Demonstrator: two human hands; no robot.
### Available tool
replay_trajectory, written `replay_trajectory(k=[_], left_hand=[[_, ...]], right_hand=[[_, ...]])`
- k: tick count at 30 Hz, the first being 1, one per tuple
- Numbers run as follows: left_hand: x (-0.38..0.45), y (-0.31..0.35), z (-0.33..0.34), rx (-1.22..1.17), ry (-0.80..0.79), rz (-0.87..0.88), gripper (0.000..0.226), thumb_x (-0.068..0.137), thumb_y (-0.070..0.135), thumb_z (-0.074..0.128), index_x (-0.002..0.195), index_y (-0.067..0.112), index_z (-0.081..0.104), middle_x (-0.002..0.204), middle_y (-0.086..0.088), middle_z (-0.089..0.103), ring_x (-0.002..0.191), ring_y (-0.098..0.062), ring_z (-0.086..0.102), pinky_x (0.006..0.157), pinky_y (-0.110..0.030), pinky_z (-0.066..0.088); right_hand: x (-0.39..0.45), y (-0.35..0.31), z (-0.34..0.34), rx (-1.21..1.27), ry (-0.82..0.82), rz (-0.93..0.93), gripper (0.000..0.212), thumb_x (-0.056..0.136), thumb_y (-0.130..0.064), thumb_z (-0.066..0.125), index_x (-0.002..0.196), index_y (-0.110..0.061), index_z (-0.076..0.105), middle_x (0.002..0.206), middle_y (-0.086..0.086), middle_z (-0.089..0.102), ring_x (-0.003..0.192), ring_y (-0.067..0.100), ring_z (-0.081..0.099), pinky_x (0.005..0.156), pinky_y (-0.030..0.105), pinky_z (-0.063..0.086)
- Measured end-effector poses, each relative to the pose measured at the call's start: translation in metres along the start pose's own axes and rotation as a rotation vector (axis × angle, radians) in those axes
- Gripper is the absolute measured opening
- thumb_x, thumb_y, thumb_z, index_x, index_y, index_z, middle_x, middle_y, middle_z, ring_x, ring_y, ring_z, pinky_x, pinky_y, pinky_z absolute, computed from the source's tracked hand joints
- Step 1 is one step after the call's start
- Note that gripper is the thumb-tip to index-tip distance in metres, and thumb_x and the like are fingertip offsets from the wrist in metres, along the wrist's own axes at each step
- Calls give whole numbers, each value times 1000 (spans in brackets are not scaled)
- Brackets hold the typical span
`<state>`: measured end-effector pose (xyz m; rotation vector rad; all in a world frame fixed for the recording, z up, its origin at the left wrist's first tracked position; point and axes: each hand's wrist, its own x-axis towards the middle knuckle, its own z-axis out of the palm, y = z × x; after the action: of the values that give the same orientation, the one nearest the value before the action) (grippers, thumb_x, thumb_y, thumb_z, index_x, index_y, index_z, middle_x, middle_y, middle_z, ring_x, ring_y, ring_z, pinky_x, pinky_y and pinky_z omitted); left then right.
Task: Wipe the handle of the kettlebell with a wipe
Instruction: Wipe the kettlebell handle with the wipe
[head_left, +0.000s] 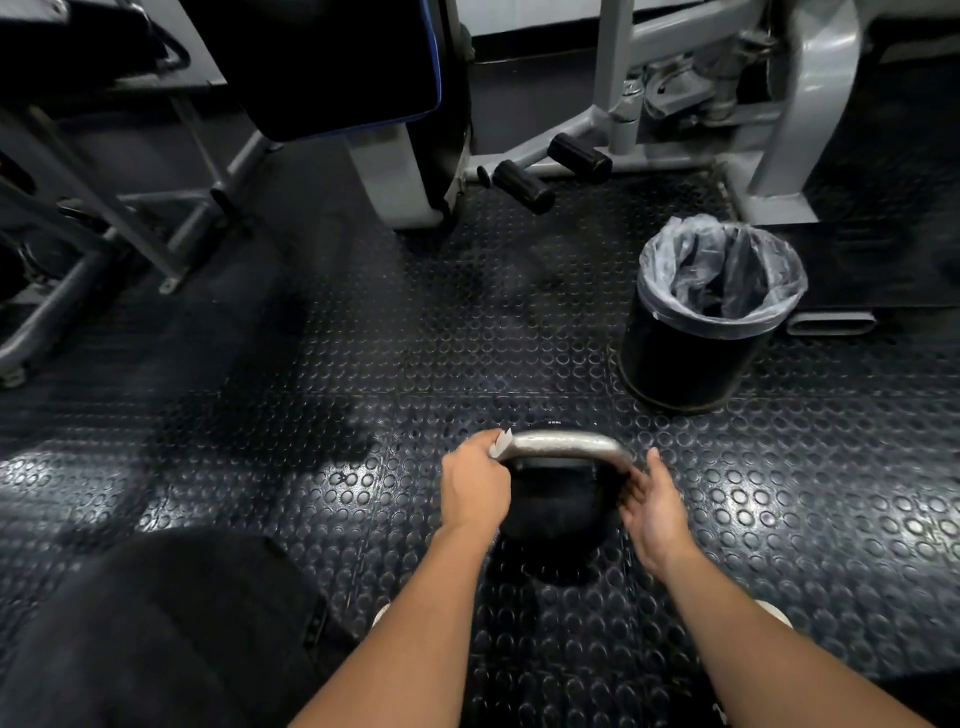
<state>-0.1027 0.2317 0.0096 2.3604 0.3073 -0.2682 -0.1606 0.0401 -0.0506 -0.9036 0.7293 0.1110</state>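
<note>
Wiping looks to be under way, though how much of it is done cannot be read off the metal. The kettlebell (558, 499) stands upright on the studded floor (311, 415), close in front of the person and about midway between the floor's left and right sides, with a lined bin (711, 317) well apart from it, farther off and to the right.

The left hand (475, 488) wraps around the left end of the handle (558, 446), its fingers curled over the bar. A small white corner of the wipe (502, 442) sticks out from under that hand, against the metal, so the wipe appears to be pressed between palm and bar.

The right hand (654, 509) is beside the right leg of the handle, its fingers straight and close together, holding nothing; they look to touch or nearly touch the metal, but motion blur there leaves this unclear. It seems to be steadying the kettlebell.

As a judgement, the job is somewhere in the middle: the wipe sits at one end, and the bare top of the bar and its right bend lie between the two hands. Whether that stretch has had its pass I cannot tell, since it shows no wet sheen or streaks. Left to do, at the least, is any uncovered part of the bar, then disposal, for which the bin seems handy.
</note>
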Motion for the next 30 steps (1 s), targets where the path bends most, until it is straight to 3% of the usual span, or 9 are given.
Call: replay_trajectory(k=[2,6,9,11,13,16,20,26,30], left_hand=[[-9,-1,3,-22,38,11,58,96,-6,39,135,27,67,114,-7,73,92,-33,72,78,-41,62],[-11,-7,8,-72,77,-1,58,96,-5,38,135,27,67,114,-7,73,95,-34,72,84,-45,62],[-10,-5,10,-74,95,31,55,96,-7,40,135,22,67,125,-4,72,104,-26,70,98,-39,58],[-18,-6,13,-73,102,35,52,98,-7,42,138,18,65,138,2,65,124,-20,63,115,-26,40],[-23,-11,16,-105,106,12,51,99,-7,43,140,17,63,142,5,62,130,-18,59,118,-25,34],[-20,-15,19,-155,119,-36,51,100,-3,44,141,21,62,137,1,66,121,-27,66,109,-41,51],[-24,-5,20,-171,138,22,47,101,-5,45,140,14,62,144,7,60,134,-12,55,117,-23,34],[-26,-10,23,-194,154,-10,49,101,-3,45,143,17,60,145,5,60,127,-19,62,112,-37,48],[-26,-5,23,-194,163,35,47,100,-5,45,139,14,63,145,9,59,135,-10,55,118,-28,39]], right_hand=[[1,1,-1,-5,6,8,70,100,-57,36,144,-4,44,131,6,60,114,15,54,108,32,34],[0,0,0,-8,8,12,69,100,-57,37,144,-3,44,130,5,60,118,15,51,108,33,33],[0,0,-1,-15,7,5,69,100,-57,37,144,-3,44,123,3,63,121,16,51,110,33,33],[1,1,-2,-13,17,6,71,99,-58,38,144,-4,44,125,5,62,125,18,51,111,34,33],[2,2,-3,-11,21,6,72,98,-59,39,144,-4,44,130,7,61,121,17,54,110,34,34],[2,2,-2,-13,14,4,72,98,-59,39,143,-4,44,127,5,62,112,13,57,110,34,35],[-1,1,-2,-16,28,0,69,100,-57,37,142,-3,46,130,7,60,118,16,53,109,33,35],[2,2,-2,-22,33,-4,71,100,-58,37,144,-3,44,140,10,55,129,20,49,110,33,34],[1,2,-2,-21,27,-5,69,100,-57,37,143,-4,45,134,8,59,125,18,51,111,34,34]])
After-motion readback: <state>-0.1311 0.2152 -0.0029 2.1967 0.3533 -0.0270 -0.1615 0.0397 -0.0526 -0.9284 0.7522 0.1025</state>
